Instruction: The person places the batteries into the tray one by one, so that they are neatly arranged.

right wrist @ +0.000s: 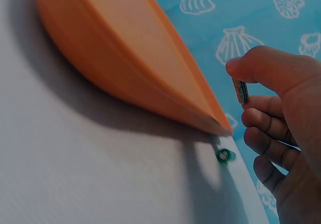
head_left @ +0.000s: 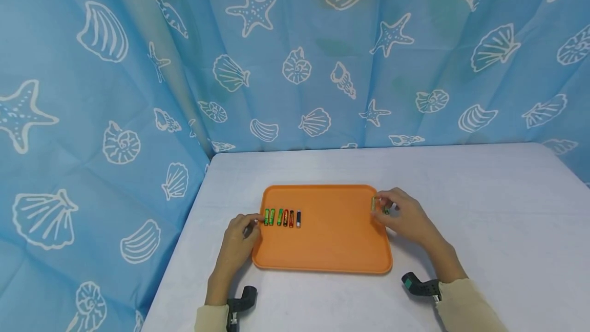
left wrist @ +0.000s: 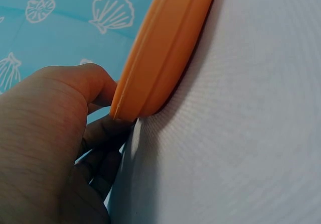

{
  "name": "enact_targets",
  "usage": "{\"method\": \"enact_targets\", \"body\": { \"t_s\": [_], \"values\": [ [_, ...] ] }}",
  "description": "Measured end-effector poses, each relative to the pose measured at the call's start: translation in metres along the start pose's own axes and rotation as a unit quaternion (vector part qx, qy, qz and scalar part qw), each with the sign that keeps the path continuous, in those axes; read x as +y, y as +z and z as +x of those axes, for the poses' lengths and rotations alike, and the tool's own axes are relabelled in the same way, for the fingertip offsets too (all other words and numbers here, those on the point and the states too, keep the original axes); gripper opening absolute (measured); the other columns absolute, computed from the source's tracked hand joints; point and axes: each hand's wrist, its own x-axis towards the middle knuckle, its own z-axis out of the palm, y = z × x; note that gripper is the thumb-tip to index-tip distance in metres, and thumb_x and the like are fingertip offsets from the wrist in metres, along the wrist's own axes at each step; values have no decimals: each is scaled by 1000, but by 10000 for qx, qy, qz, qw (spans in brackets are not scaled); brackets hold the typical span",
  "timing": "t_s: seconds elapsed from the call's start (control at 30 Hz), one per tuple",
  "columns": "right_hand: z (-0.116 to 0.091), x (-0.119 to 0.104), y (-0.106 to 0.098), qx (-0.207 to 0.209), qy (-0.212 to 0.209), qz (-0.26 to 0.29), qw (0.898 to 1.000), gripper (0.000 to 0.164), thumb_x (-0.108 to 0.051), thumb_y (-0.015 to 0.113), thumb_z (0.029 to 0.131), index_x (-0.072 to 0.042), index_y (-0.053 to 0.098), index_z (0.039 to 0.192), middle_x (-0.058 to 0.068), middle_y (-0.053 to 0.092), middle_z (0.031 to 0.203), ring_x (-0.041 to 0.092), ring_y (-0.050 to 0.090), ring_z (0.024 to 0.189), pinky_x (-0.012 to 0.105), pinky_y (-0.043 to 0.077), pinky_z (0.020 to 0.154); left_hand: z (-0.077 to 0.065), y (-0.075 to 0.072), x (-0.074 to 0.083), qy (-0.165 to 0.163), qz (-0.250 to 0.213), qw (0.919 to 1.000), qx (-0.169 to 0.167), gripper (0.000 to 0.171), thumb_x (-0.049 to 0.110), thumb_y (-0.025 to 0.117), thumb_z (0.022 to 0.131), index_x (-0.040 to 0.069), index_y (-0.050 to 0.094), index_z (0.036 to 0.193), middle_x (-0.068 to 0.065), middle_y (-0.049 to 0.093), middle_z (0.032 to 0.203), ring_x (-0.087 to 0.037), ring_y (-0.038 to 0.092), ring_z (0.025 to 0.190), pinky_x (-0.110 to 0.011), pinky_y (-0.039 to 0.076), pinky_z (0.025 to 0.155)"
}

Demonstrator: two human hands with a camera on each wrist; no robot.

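My right hand (head_left: 407,218) pinches a small green battery (head_left: 373,203) between thumb and fingers, over the right edge of the orange tray (head_left: 332,245); in the right wrist view the battery (right wrist: 241,90) points downward. Beneath that hand, a second green battery (right wrist: 225,155) lies on the table just outside the tray. My left hand (head_left: 237,242) holds the tray's left edge, its thumb and fingers on the rim (left wrist: 133,96) in the left wrist view. Several batteries stand in a row at the tray's left: green ones (head_left: 279,217), red-and-black ones (head_left: 286,218) and a dark blue-and-white one (head_left: 298,219).
A white cloth covers the table (head_left: 498,209) around the tray. Blue curtains (head_left: 299,29) with shell and starfish prints hang behind and to the left. Each wrist carries a black camera mount (head_left: 419,286).
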Motion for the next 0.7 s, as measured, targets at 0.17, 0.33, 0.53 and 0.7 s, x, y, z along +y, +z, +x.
{"method": "enact_targets", "body": {
  "t_s": [0.17,0.33,0.53,0.7],
  "values": [
    [2,-9,10,-66,-75,-56,9999,45,-28,80,85,-6,65,121,4,56,100,21,52,90,40,47,78,0,0,-1,2,-11,10000,-28,25,14,61,94,21,69,117,4,57,98,-16,49,96,-39,45,87],
    [6,-19,18,-62,-322,-13,9995,42,-27,81,84,-9,66,118,2,56,99,20,50,90,39,45,79,0,-2,-1,8,-48,10000,-25,25,13,61,94,20,69,118,3,57,99,-17,49,97,-39,45,88],
    [11,-26,33,-199,-550,213,9981,38,-27,81,85,-11,65,116,0,55,100,18,51,96,42,44,90,1,0,-2,39,-85,9999,-59,26,12,61,94,20,70,118,3,58,99,-16,50,98,-39,45,89],
    [11,-29,45,-335,-715,227,9966,36,-29,81,85,-13,65,113,-2,55,98,15,51,92,38,46,85,2,-1,-1,36,-28,10000,-55,25,13,61,94,20,70,117,4,57,98,-16,49,96,-39,45,87]
  ]
}}
